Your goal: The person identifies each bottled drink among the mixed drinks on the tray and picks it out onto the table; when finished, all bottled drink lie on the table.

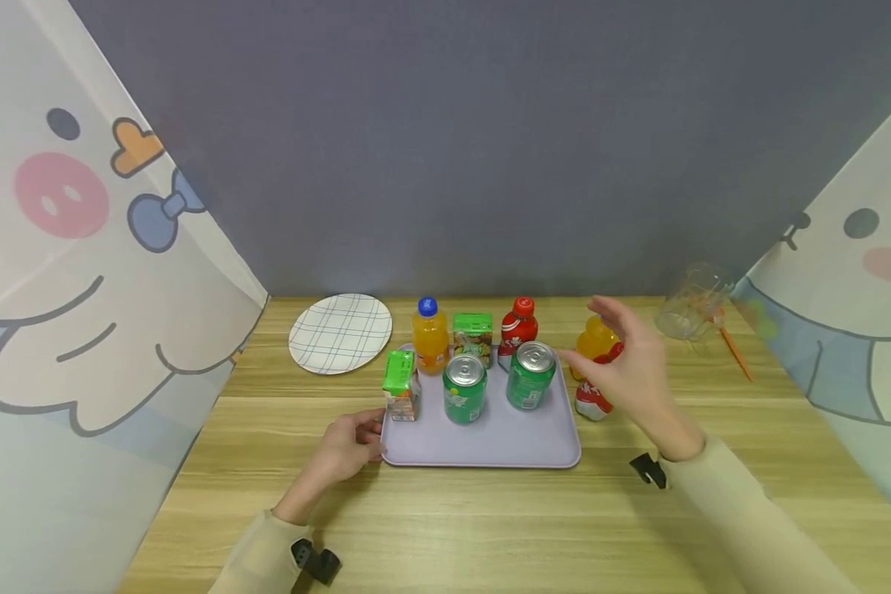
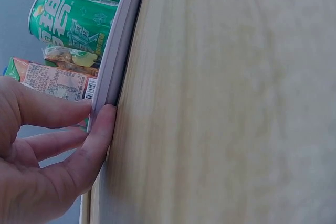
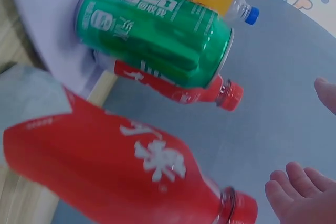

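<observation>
My left hand [image 1: 347,445] grips the left rim of a lilac tray [image 1: 483,445], thumb on one side and fingers on the other in the left wrist view. My right hand [image 1: 634,375], fingers and thumb spread apart, hovers empty by a red-labelled cola bottle [image 1: 592,402] right of the tray. An orange drink bottle [image 1: 595,340] stands behind that, partly hidden. On the tray are two green soda cans, one left [image 1: 464,396] and one right [image 1: 529,384], two drink cartons, front [image 1: 403,388] and back [image 1: 473,334], a blue-capped orange drink bottle [image 1: 431,338] and another cola bottle [image 1: 518,330].
A white checked plate [image 1: 340,333] lies at the back left of the wooden table [image 1: 445,528]. At the back right is a clear glass mug [image 1: 686,309] with an orange stick [image 1: 735,355] beside it. A grey wall [image 1: 445,148] rises behind the table.
</observation>
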A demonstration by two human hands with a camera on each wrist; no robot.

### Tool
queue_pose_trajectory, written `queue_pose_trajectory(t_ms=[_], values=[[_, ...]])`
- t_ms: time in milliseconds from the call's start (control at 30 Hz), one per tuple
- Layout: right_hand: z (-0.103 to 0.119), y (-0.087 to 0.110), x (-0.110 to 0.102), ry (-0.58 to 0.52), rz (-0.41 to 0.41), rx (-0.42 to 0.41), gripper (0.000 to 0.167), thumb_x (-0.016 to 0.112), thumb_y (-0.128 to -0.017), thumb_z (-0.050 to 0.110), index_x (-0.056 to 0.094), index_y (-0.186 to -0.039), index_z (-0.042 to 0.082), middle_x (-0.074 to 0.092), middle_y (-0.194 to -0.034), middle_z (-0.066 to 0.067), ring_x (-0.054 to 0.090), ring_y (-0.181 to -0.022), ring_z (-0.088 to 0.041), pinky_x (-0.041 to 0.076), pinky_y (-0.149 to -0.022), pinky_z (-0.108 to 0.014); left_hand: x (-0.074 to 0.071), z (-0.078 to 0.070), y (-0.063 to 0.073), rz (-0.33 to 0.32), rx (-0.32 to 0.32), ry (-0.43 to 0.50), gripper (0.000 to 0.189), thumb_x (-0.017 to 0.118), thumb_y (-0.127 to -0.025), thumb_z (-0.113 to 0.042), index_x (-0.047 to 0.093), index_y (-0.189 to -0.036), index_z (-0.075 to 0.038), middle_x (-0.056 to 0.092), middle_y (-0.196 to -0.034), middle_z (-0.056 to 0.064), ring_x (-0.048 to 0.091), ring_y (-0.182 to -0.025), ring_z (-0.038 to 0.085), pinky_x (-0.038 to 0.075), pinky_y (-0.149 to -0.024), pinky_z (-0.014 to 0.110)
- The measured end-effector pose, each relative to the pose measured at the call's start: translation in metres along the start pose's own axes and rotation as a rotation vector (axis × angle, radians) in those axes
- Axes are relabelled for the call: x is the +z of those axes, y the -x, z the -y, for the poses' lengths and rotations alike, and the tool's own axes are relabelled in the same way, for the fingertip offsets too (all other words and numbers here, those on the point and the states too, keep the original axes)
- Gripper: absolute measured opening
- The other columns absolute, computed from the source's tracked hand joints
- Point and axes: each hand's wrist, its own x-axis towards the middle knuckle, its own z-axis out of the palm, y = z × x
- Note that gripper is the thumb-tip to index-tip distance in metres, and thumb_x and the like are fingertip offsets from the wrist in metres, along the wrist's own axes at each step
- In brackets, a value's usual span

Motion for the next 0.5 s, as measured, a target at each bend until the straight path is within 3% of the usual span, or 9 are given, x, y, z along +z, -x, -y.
queue_pose_trajectory(t_ms=[267, 500], values=[[0.004, -0.001, 0.017, -0.054, 0.057, 0.048, 0.077, 0.09, -0.062, 0.01, 0.052, -0.128, 0.0, 0.06, -0.122, -0.01, 0.055, -0.112, -0.029, 0.045, -0.1, -0.037, 0.0, 0.0, 0.0, 0.0, 0.0, 0.007, 0.053, 0.066, -0.074, 0.018, 0.056, -0.125, 0.009, 0.06, -0.092, 0.011, 0.06, -0.078, 0.019, 0.059, -0.058, 0.026], [0.004, 0.0, 0.033, -0.08, 0.106, 0.116, 0.078, 0.089, -0.066, 0.023, 0.051, -0.132, 0.002, 0.057, -0.127, -0.014, 0.053, -0.114, -0.034, 0.046, -0.098, -0.048, 0.0, -0.002, 0.001, 0.001, -0.01, 0.013, 0.053, 0.066, -0.074, 0.018, 0.056, -0.125, 0.009, 0.06, -0.092, 0.012, 0.06, -0.078, 0.019, 0.059, -0.058, 0.026]])
